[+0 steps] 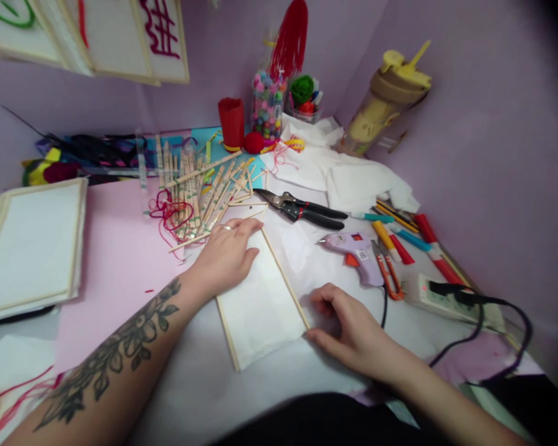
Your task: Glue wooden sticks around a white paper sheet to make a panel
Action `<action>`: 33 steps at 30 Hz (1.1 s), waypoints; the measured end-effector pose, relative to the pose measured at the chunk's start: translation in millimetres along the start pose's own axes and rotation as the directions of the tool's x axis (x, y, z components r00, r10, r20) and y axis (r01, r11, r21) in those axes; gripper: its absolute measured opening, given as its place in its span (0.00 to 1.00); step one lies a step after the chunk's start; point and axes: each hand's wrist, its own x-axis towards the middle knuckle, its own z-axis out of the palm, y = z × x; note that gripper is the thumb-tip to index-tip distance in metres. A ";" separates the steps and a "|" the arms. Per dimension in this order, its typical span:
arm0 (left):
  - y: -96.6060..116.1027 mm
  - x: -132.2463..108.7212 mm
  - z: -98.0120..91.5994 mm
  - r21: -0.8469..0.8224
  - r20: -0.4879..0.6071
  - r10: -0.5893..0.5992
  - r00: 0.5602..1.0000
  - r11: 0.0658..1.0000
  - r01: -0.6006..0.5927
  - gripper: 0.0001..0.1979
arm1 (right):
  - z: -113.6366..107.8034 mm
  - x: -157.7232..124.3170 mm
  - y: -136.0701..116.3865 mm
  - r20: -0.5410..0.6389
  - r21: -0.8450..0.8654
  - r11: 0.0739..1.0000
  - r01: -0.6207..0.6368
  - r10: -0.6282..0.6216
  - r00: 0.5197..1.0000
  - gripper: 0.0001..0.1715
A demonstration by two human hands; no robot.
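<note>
A white paper panel (pixel 263 310) lies flat on the table, with thin wooden sticks along its two long sides. My left hand (pixel 227 257) rests palm down over the panel's far end, fingers stretched out and thumb apart. At the near right corner is my right hand (pixel 344 331), its thumb touching the lower end of the right-hand wooden stick (pixel 286 280). Its other fingers are curled but apart from the thumb, and nothing shows between them. The panel's near edge has no stick. Just beyond the panel lie black-handled pruning shears (pixel 302 209).
A purple glue gun (pixel 353 248) and orange-handled snips (pixel 389 272) lie right, before a power strip (pixel 451 300). Wooden sticks (pixel 190 192) and red yarn (pixel 170 210) are heaped behind. Framed panels (pixel 32 241) stand left; others (pixel 121 37) hang above. A tumbler (pixel 381 102) stands back right.
</note>
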 end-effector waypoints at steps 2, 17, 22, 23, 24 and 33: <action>1.3 1.0 -1.4 0.029 0.012 -0.007 1.000 1.000 0.006 0.20 | -0.1 -0.2 0.0 -0.003 0.000 1.000 0.001 -0.001 1.000 0.20; 1.1 4.2 -2.0 0.268 0.032 0.049 0.998 0.962 -0.056 0.21 | -0.1 2.8 -0.9 0.012 0.000 1.000 -0.002 0.002 1.000 0.21; 1.8 4.1 -0.8 0.286 0.035 0.048 0.998 0.957 -0.056 0.23 | -0.3 1.9 -1.2 0.003 0.000 1.000 0.004 -0.004 1.000 0.20; 2.0 3.7 -1.0 0.283 0.031 0.042 0.999 0.958 -0.049 0.23 | -0.4 1.3 -1.2 0.000 0.001 1.000 0.013 -0.013 1.000 0.20; 2.0 3.2 -1.5 0.280 0.026 0.037 0.999 0.959 -0.043 0.23 | -0.5 0.6 -1.2 -0.003 0.005 1.000 0.026 -0.026 1.000 0.20; -0.1 -4.1 -7.9 0.182 0.046 0.215 0.975 0.958 -0.220 0.20 | -1.9 -2.3 0.0 0.003 -0.071 0.940 0.333 -0.334 0.943 0.18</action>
